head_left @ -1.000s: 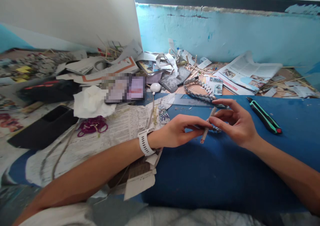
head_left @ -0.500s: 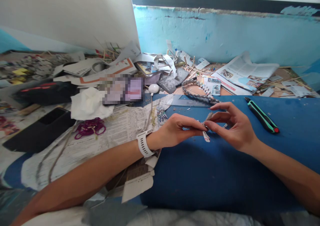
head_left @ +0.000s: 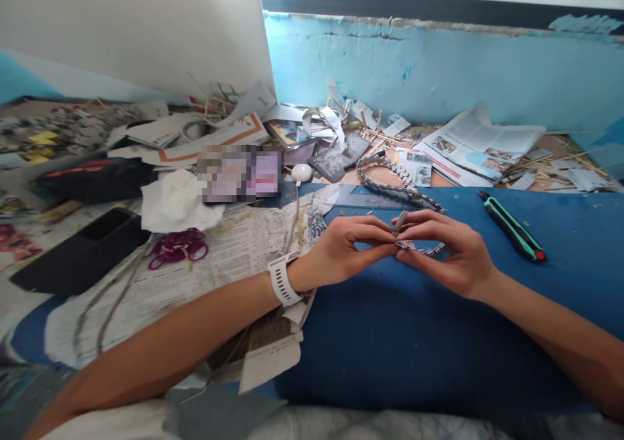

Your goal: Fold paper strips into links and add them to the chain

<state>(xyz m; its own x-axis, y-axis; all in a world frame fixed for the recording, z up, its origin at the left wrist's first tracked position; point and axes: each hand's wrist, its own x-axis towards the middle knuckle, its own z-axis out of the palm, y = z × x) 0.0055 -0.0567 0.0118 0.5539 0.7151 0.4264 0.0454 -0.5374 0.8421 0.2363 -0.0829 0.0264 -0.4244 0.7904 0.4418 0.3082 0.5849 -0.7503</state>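
Note:
My left hand (head_left: 344, 253), with a white watch strap at its wrist, pinches a small folded paper strip (head_left: 400, 220) between thumb and fingers. From the other side, the thumb and fingers of my right hand (head_left: 455, 253) close on the same strip. A grey chain of folded paper links (head_left: 385, 190) curves over the table and passes behind my right hand; a short end shows beneath its fingers. Whether the strip is joined to the chain is hidden by the fingertips.
A green-and-black utility knife (head_left: 514, 227) lies right of my hands. Newspaper (head_left: 238, 248), purple cord (head_left: 179, 248), a crumpled tissue (head_left: 180, 201) and a black case (head_left: 80, 251) lie to the left. Thin sticks and paper scraps line the wall, beside a folded newspaper (head_left: 480, 144).
The right fingers have come down and closer to the left fingertips. The strip has turned: its dangling white end no longer hangs below, and a folded end points up.

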